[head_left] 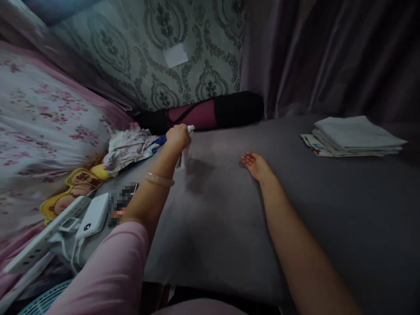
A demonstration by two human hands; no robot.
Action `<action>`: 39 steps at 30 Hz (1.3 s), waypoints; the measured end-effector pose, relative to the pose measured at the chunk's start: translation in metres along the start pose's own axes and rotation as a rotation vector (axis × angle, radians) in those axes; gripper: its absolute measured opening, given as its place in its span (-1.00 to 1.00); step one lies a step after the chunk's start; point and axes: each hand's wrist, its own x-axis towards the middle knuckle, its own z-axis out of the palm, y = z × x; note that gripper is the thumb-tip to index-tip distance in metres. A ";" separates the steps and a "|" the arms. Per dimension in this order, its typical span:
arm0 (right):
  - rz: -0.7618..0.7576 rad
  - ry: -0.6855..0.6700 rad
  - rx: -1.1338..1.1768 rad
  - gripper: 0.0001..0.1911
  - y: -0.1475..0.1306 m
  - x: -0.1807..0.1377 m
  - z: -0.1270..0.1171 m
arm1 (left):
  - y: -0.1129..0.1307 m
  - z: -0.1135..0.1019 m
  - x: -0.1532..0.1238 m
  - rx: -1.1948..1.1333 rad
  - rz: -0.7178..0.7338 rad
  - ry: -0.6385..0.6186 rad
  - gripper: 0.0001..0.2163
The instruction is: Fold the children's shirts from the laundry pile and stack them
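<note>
My left hand [178,134] is closed round a small white cloth [184,156], which hangs down from the fist just above the grey bed sheet [229,210]. It is next to a crumpled pile of light patterned clothes [128,148]. My right hand [255,165] rests palm up on the grey sheet with fingers loosely spread, holding nothing. A clear bangle [159,179] sits on my left wrist.
A stack of folded white cloths [356,135] lies at the far right. A black and maroon rolled bag [210,111] lies along the wall. At the left are a floral quilt [42,127], a white power strip [39,243], a power bank [95,215] and a yellow cushion [77,186].
</note>
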 end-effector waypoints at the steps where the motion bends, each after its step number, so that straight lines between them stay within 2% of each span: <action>1: -0.002 -0.002 -0.004 -0.75 0.000 0.000 0.000 | 0.007 0.004 -0.006 0.023 0.013 -0.008 -0.69; 6: -0.026 -0.011 -0.034 -0.76 0.002 0.003 -0.003 | 0.041 0.053 -0.032 -0.036 0.127 -0.139 -0.63; 9: -0.038 -0.016 -0.062 -0.76 0.002 0.003 -0.003 | 0.056 0.076 -0.040 -0.114 0.150 -0.143 -0.67; 11: -0.025 -0.009 -0.051 -0.75 0.001 0.002 -0.003 | 0.061 0.082 -0.040 -0.195 0.173 -0.179 -0.72; 14: 0.018 0.007 0.027 -0.74 0.000 0.001 -0.002 | 0.060 0.080 -0.034 -0.439 0.185 -0.299 -0.75; 16: 0.031 0.005 0.052 -0.73 0.000 0.001 -0.002 | 0.053 0.077 -0.028 -0.535 0.181 -0.216 -0.69; 18: 0.020 -0.008 0.031 -0.72 0.000 0.001 -0.001 | 0.044 0.079 -0.024 -0.478 0.251 -0.047 -0.66; 20: 0.004 -0.014 -0.004 -0.73 0.000 0.001 0.000 | 0.037 0.089 -0.025 -0.349 0.379 0.013 -0.63; 22: 0.001 -0.009 -0.012 -0.73 0.001 0.002 0.000 | 0.034 0.105 -0.030 -0.249 0.471 -0.034 -0.54; 27: 0.035 0.010 0.049 -0.71 0.001 0.003 0.002 | 0.044 0.140 -0.047 -0.166 0.541 -0.159 -0.39; 32: 0.039 0.017 0.063 -0.71 -0.001 0.002 0.004 | 0.046 0.142 -0.045 -0.083 0.545 -0.162 -0.33; 36: 0.075 0.031 0.100 -0.68 -0.004 -0.001 0.006 | 0.048 0.131 -0.039 0.010 0.544 -0.262 -0.28; 39: 0.079 0.028 0.107 -0.66 -0.006 -0.003 0.007 | 0.058 0.125 -0.044 0.006 0.542 -0.177 -0.31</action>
